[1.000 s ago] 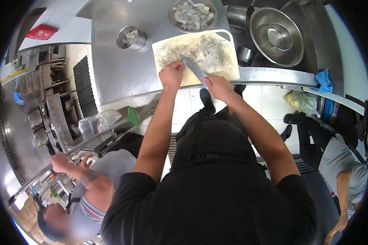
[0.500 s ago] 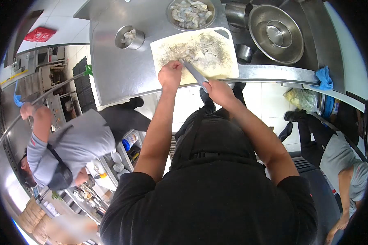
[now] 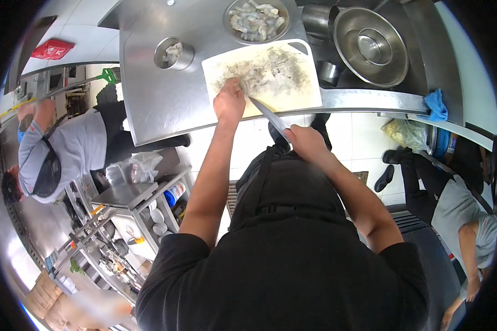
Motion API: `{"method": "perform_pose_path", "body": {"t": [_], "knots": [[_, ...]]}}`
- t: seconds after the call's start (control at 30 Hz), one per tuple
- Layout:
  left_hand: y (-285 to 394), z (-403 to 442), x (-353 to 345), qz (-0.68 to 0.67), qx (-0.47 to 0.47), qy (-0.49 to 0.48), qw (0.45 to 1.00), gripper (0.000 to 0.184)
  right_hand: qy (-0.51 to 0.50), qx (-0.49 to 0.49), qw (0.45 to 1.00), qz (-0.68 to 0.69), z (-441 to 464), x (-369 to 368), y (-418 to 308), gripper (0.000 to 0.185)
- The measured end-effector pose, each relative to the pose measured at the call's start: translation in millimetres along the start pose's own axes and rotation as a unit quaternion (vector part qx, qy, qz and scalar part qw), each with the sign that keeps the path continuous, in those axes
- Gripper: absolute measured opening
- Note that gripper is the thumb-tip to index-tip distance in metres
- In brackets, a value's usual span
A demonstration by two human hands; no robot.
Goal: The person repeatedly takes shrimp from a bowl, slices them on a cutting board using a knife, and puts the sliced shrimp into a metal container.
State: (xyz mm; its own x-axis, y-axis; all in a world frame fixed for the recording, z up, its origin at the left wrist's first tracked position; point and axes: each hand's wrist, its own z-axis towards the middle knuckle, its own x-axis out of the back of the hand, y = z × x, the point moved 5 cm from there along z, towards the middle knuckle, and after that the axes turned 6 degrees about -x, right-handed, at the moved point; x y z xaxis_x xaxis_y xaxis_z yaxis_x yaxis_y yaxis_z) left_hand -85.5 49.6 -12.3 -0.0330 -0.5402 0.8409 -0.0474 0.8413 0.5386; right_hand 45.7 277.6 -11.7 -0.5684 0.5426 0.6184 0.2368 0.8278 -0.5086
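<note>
We look forward and steeply down from the wearer's head in one wide view (its edges bend and darken): the black cloth shirt point(image 3: 281, 270) lies nearest, behind the right hand point(image 3: 308, 143) gripping the grey metal knife point(image 3: 268, 115); the pale rectangular board point(image 3: 292, 95) lies beyond that grip.

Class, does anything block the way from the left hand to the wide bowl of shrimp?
Nothing visible stands in the way. Between the left hand and the bowl lies only the flat cutting board; the knife is off to the right.
</note>
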Motion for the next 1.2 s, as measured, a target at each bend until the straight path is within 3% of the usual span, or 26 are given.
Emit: {"method": "perform_pose_path", "body": {"t": [0.07, 0.27, 0.47, 0.57, 0.63, 0.73, 0.83, 0.87, 0.93, 0.97, 1.03, 1.1, 1.2], "knots": [[7, 1, 4, 0.018, -0.136, 0.026, 0.99, 0.025, 0.01, -0.01, 1.0, -0.003, -4, 7, 4, 0.044], [1, 18, 5, 0.082, -0.21, -0.106, 0.969, 0.02, 0.08, 0.0, 0.997, -0.015, -1, 21, 20, 0.042], [7, 23, 53, 0.113, -0.154, -0.082, 0.978, 0.018, 0.115, -0.01, 0.993, 0.001, 1, 40, 29, 0.04], [-24, 50, 106, 0.069, -0.107, 0.065, 0.99, 0.024, 0.119, -0.007, 0.993, -0.006, 2, 39, 37, 0.04], [-39, 76, 149, 0.073, 0.0, 0.086, 0.994, 0.035, 0.115, -0.007, 0.993, 0.004, -1, 42, 35, 0.04], [-45, 101, 172, 0.152, -0.088, 0.145, 0.974, 0.046, 0.108, -0.004, 0.994, 0.007, 1, 39, 37, 0.04], [-70, 108, 129, 0.152, -0.116, 0.166, 0.967, 0.054, 0.104, -0.018, 0.994, 0.01, 7, 42, 39, 0.04], [-67, 106, 102, 0.151, -0.183, 0.148, 0.96, 0.049, 0.108, -0.019, 0.994, 0.011, 8, 48, 36, 0.039], [-23, 83, 53, 0.06, -0.053, -0.014, 0.997, 0.038, 0.105, -0.025, 0.994, 0.012, 10, 58, 30, 0.039], [-5, 71, 29, 0.023, -0.075, -0.023, 0.997, 0.028, 0.102, -0.029, 0.994, 0.01, 15, 66, 26, 0.039], [26, 52, -3, -0.006, -0.069, -0.078, 0.995, 0.025, 0.103, -0.015, 0.995, 0.0, 30, 76, 19, 0.038], [34, 48, -24, -0.028, -0.043, -0.086, 0.995, 0.024, 0.112, 0.019, 0.993, -0.017, 47, 84, 10, 0.038], [28, 46, -30, -0.014, -0.055, -0.02, 0.998, 0.023, 0.105, 0.031, 0.994, -0.027, 76, 88, -1, 0.039]]}}
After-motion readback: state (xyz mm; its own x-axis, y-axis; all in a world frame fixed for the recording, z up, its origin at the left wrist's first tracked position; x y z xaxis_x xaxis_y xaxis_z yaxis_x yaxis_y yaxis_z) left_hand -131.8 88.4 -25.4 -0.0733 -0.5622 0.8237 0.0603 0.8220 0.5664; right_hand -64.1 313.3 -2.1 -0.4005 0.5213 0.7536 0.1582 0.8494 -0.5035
